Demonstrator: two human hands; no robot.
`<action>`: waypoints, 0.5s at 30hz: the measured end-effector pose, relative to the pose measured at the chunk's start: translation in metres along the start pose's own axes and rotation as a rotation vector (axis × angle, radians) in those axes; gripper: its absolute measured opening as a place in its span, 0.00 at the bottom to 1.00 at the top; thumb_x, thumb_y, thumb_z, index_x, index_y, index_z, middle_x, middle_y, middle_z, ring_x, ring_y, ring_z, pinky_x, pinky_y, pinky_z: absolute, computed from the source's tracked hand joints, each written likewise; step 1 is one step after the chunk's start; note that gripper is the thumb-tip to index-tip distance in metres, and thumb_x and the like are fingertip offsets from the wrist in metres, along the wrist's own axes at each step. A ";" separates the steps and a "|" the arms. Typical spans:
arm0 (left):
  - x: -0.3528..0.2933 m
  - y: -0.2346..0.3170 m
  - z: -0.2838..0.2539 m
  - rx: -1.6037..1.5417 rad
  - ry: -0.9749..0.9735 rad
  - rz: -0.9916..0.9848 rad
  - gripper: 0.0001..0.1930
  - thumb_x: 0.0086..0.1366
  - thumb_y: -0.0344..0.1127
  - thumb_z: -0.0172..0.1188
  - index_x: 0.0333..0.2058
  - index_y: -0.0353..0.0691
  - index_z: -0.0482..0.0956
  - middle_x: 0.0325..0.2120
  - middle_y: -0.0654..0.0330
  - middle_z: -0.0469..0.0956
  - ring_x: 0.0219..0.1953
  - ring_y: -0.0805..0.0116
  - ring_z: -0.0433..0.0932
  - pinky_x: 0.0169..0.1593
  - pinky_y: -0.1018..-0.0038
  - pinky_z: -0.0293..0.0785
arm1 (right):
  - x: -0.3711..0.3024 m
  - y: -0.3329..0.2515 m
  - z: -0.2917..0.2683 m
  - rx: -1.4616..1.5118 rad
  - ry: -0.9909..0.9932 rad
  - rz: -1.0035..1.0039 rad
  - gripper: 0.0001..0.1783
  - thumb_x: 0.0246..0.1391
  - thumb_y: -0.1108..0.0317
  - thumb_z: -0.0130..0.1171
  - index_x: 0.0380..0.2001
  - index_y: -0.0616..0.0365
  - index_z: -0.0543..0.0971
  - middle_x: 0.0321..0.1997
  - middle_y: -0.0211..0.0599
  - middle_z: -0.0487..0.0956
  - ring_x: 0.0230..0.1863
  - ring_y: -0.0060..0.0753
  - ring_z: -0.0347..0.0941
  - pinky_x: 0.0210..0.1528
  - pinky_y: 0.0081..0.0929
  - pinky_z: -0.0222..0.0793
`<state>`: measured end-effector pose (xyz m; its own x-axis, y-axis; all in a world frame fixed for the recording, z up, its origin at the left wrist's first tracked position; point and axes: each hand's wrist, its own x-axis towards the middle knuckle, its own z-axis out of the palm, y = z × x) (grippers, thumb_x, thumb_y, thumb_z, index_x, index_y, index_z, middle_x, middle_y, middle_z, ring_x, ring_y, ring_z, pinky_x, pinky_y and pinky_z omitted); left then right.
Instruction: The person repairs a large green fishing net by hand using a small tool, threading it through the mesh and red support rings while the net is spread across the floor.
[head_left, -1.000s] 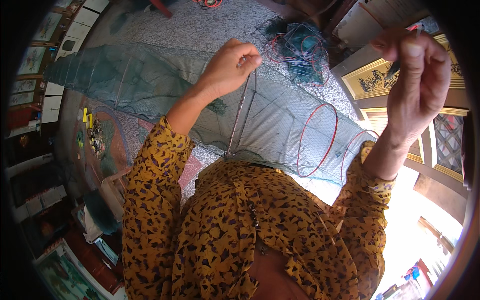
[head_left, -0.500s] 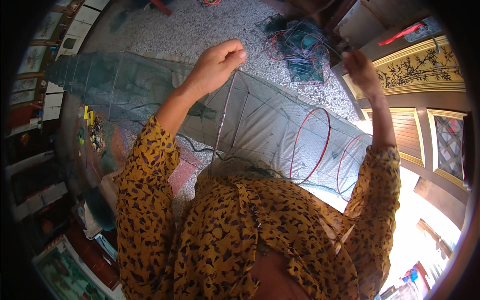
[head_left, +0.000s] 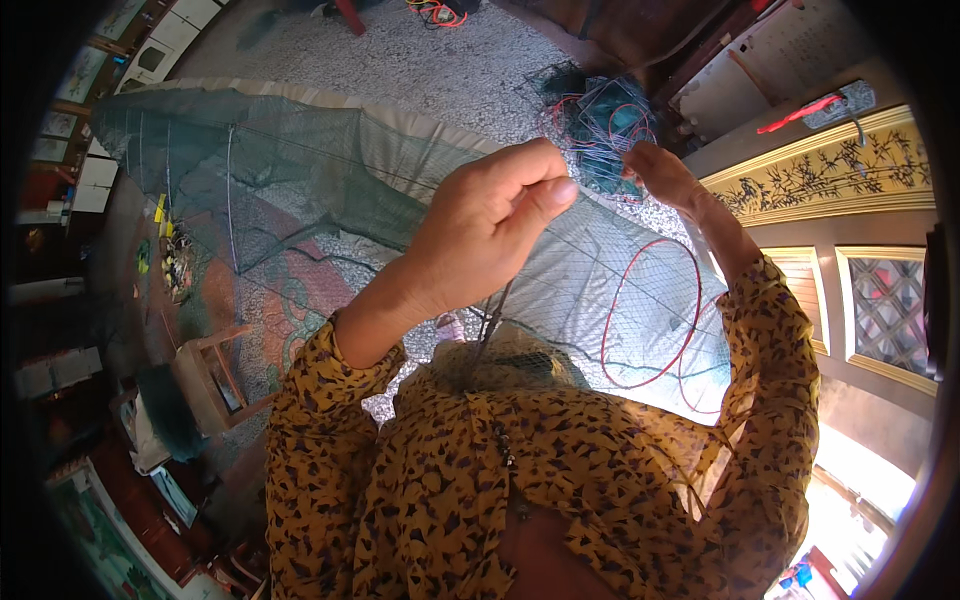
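Note:
A long tunnel of green netting (head_left: pixel 300 140), with thin frames inside it, stretches from the far left across to my lap and on to the right. Above its middle is my left hand (head_left: pixel 500 225), closed with thumb pressed to forefinger; the netting seems pinched there, though the fist covers the grip. A dark thin rod (head_left: pixel 490 320) shows under that hand. A red hoop (head_left: pixel 605 340) spreads the paler netting on the right. My right hand (head_left: pixel 668 180) is raised to the right, fingertips pressed together; whatever they hold is too fine to see.
A heap of folded netting with frames (head_left: pixel 610 125) lies on the speckled floor (head_left: pixel 400 60) ahead. Orange cord (head_left: pixel 437 14) lies at the far edge. A wooden frame (head_left: pixel 215 375) stands at left, and gold-trimmed panelling (head_left: pixel 820 190) lines the right side.
My right hand has come down and leftward, closer to the left one. The left hand has moved right and lower, still pinched. The view has shifted, and the rod now stands lower behind the fist.

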<state>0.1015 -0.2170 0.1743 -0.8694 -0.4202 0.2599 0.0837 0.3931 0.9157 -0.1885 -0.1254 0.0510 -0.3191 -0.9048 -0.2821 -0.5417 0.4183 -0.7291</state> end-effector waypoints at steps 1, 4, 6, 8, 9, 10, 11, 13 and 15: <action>-0.001 0.001 0.005 -0.025 0.002 0.055 0.10 0.66 0.32 0.49 0.25 0.37 0.68 0.19 0.67 0.65 0.22 0.82 0.61 0.27 0.83 0.60 | 0.003 0.025 -0.004 -0.116 -0.037 -0.174 0.14 0.57 0.60 0.47 0.31 0.62 0.73 0.32 0.45 0.75 0.34 0.40 0.73 0.35 0.33 0.68; -0.007 0.000 0.015 -0.066 -0.024 0.030 0.10 0.66 0.31 0.49 0.25 0.37 0.67 0.18 0.68 0.65 0.22 0.83 0.61 0.27 0.84 0.59 | -0.011 0.043 0.010 -0.612 -0.237 -0.134 0.15 0.57 0.61 0.46 0.30 0.63 0.73 0.33 0.48 0.75 0.38 0.45 0.72 0.39 0.36 0.68; -0.009 -0.003 0.021 -0.080 -0.067 0.024 0.10 0.66 0.32 0.49 0.25 0.37 0.67 0.18 0.68 0.64 0.22 0.84 0.60 0.26 0.84 0.58 | -0.019 0.055 0.021 -0.564 -0.263 0.057 0.12 0.57 0.66 0.44 0.27 0.62 0.73 0.31 0.46 0.73 0.39 0.45 0.72 0.43 0.38 0.68; 0.002 -0.003 0.030 -0.108 -0.090 0.044 0.10 0.66 0.32 0.49 0.25 0.37 0.67 0.18 0.68 0.64 0.21 0.83 0.59 0.26 0.83 0.58 | -0.019 0.072 -0.003 -0.752 -0.226 -0.235 0.12 0.57 0.67 0.43 0.29 0.61 0.75 0.32 0.47 0.74 0.39 0.44 0.73 0.43 0.37 0.69; 0.013 -0.001 0.037 -0.084 -0.083 0.077 0.10 0.67 0.33 0.48 0.25 0.37 0.67 0.18 0.67 0.64 0.21 0.82 0.60 0.25 0.82 0.59 | -0.014 0.080 -0.027 -0.759 -0.104 -0.142 0.12 0.58 0.67 0.42 0.32 0.59 0.76 0.32 0.45 0.76 0.39 0.39 0.74 0.41 0.37 0.70; 0.007 -0.004 0.041 -0.037 -0.079 0.042 0.10 0.67 0.33 0.48 0.25 0.37 0.67 0.18 0.67 0.64 0.21 0.82 0.60 0.25 0.82 0.59 | -0.006 0.079 -0.036 -0.613 -0.024 -0.046 0.13 0.56 0.63 0.46 0.31 0.59 0.76 0.30 0.46 0.76 0.37 0.41 0.74 0.40 0.36 0.70; -0.001 -0.007 0.047 -0.029 -0.113 0.039 0.10 0.67 0.33 0.48 0.25 0.37 0.67 0.18 0.67 0.64 0.21 0.81 0.60 0.25 0.81 0.60 | -0.015 0.080 -0.054 -0.460 0.092 0.089 0.15 0.54 0.58 0.49 0.31 0.59 0.77 0.29 0.47 0.77 0.34 0.42 0.74 0.39 0.36 0.69; -0.016 -0.030 0.063 0.012 -0.085 0.012 0.10 0.66 0.33 0.48 0.26 0.37 0.66 0.17 0.65 0.65 0.20 0.77 0.63 0.25 0.78 0.61 | -0.020 0.056 -0.068 -0.376 0.225 0.165 0.19 0.53 0.53 0.52 0.30 0.60 0.77 0.28 0.49 0.78 0.33 0.45 0.74 0.38 0.37 0.68; -0.025 -0.057 0.082 0.104 -0.067 0.065 0.09 0.66 0.33 0.49 0.26 0.37 0.67 0.18 0.62 0.65 0.20 0.72 0.65 0.25 0.76 0.62 | -0.032 0.059 -0.061 -0.444 0.329 0.191 0.20 0.54 0.51 0.51 0.30 0.60 0.76 0.30 0.50 0.78 0.36 0.49 0.74 0.40 0.39 0.68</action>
<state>0.0786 -0.1620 0.0900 -0.8945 -0.3375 0.2932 0.0927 0.5015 0.8602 -0.2577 -0.0671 0.0552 -0.6292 -0.7676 -0.1223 -0.7025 0.6289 -0.3330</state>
